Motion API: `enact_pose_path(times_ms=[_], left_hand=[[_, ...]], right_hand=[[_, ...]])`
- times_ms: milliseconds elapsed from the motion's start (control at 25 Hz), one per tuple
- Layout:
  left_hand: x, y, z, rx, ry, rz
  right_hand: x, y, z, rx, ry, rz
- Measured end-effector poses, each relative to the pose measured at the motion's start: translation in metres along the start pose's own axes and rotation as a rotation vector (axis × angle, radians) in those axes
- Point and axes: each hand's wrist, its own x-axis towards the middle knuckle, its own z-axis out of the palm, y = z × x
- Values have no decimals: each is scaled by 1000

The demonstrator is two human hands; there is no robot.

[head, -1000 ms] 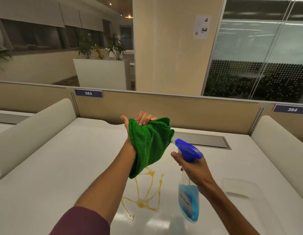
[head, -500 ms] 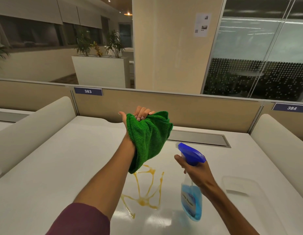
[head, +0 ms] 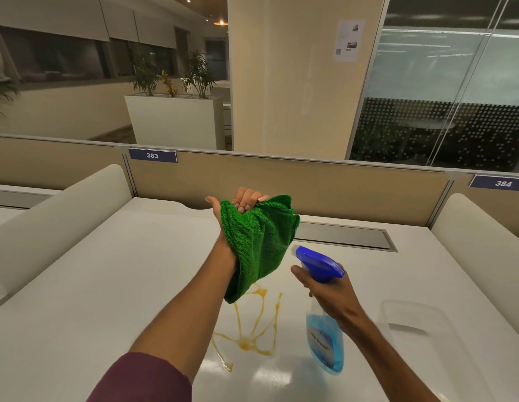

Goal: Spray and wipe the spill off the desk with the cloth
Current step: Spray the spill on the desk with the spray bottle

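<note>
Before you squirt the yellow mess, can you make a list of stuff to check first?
1. Spray bottle gripped in right hand: ok.
2. Nozzle aimed at the spill: cannot tell; it points forward and left.
3. Green cloth held in left hand: ok.
4. Cloth clear of spray path: not ok, it hangs over the spill's far end.
5. Blue liquid in bottle: ok.
6. Desk around spill free of objects: ok.

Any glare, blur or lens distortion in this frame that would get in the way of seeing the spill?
Head view: ceiling lights glare off the glossy desk just near of the amber spill, whose streaks stay readable. Wide-angle bending curves the partition top. The green cloth in the left hand is sharp; the spray bottle label looks soft, unreadable.
</note>
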Motion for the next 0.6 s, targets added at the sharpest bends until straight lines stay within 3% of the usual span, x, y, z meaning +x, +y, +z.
enact_pose_path(times_ms=[240,600], left_hand=[[-3,0,-4,-13,-11,4],[-11,-12,-22,1,-27,-22]], right_hand=[[11,22,-27,62,14,-8],[65,38,-72,87,238,-18]])
